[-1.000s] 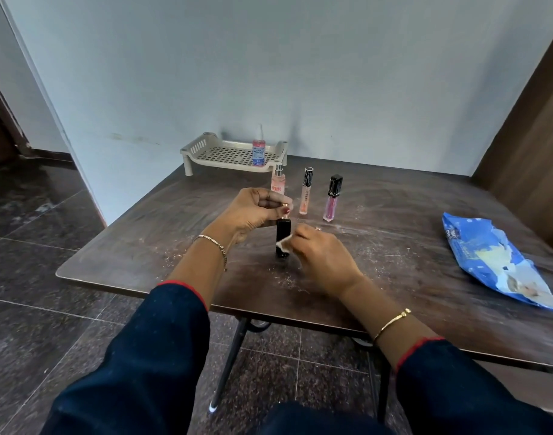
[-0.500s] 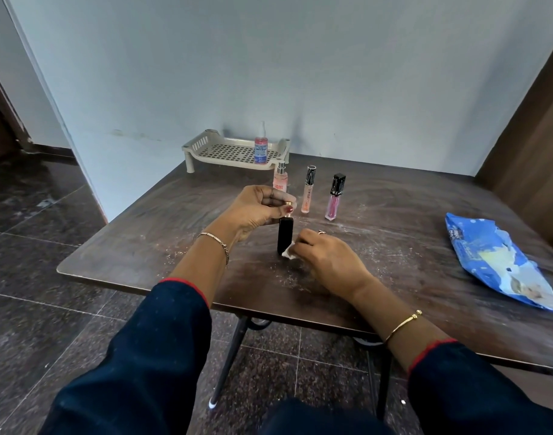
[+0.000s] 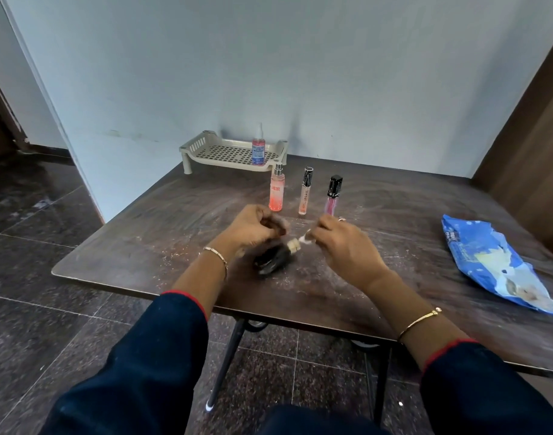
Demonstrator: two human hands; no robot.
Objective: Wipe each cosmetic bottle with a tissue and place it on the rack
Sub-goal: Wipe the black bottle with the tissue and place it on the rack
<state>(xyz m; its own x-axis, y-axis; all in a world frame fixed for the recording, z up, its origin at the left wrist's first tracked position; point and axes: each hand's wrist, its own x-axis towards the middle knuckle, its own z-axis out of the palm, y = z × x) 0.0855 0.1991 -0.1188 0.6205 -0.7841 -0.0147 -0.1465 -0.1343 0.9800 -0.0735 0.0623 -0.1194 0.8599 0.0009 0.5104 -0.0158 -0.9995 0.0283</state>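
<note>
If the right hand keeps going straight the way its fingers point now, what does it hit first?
Most likely the black bottle. The right hand points left, its tissue at the bottle's pale end, with the left hand just beyond. Motion blur leaves depth unclear.

A single wide-angle view from the person's head looks forward and down across the dark table, both sleeved forearms reaching in from the bottom edge. The wall closes the far side; tiled floor fills the left. Straight edges bow outward.
</note>
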